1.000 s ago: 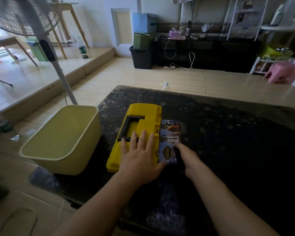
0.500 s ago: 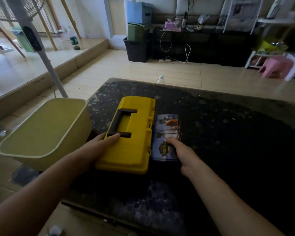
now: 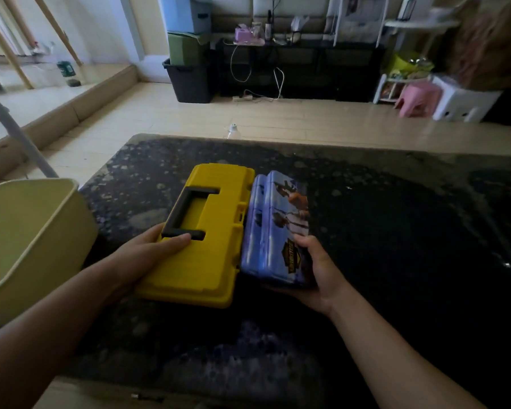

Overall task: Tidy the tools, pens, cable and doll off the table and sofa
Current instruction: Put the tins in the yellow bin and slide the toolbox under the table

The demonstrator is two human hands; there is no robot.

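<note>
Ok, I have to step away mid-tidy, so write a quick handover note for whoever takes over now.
Left hand grips the left edge of the yellow toolbox, thumb on its lid by the black handle.
Right hand grips the near end of the blue pencil case, tilted, beside the toolbox on the dark table.
Done: both are closed.
Left: move both off the table, perhaps into the pale bin at its left; the sofa is out of view.

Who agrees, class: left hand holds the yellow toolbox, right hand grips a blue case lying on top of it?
One point is wrong: the head view shows the blue case beside the yellow toolbox, not on top. The left hand holds the toolbox; the right hand grips the case.
</note>
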